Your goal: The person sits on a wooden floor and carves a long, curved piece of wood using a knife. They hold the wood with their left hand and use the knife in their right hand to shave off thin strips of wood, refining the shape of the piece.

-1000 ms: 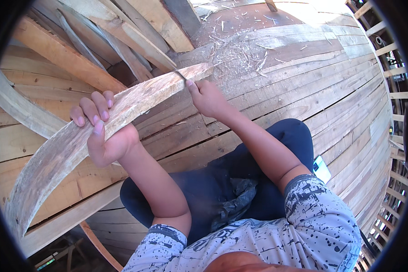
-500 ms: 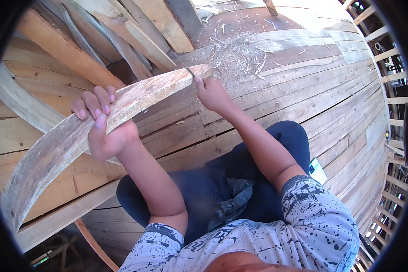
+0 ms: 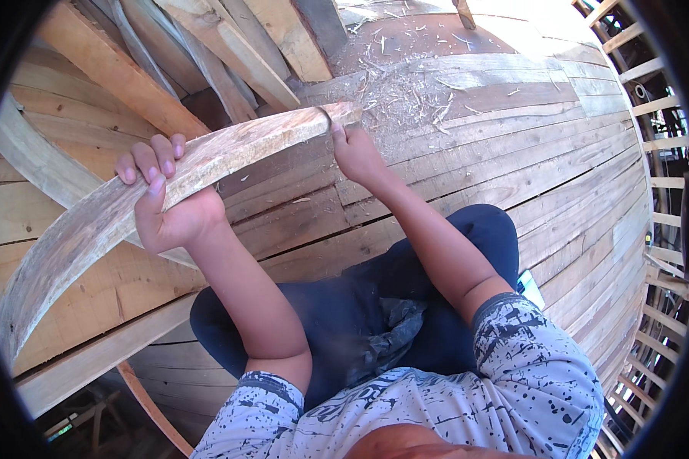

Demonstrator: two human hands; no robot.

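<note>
Lettering: dark print on the pale grey, black-speckled shirt (image 3: 429,398) bunches in folds; I cannot make it out. A curved, pale, rough-edged wooden plank (image 3: 230,145) slants ahead of the folded legs in dark trousers (image 3: 482,237), crossing a grey curved timber (image 3: 38,149); its lower-left end meets the dark rim. Left hand (image 3: 182,218) grips it, fingers over the far edge, thumb at the near one. Right hand (image 3: 357,157) is closed on a thin dark curved strip (image 3: 326,117) lying across the plank's right end; the held part is hidden, kind unclear. White-and-blue flat object (image 3: 529,289): partly hidden near the right sleeve. Floor: weathered boards (image 3: 513,161), glare-bleached at top, pale curled shavings (image 3: 406,88) strewn about. Slatted wooden framework (image 3: 664,145) right.
</note>
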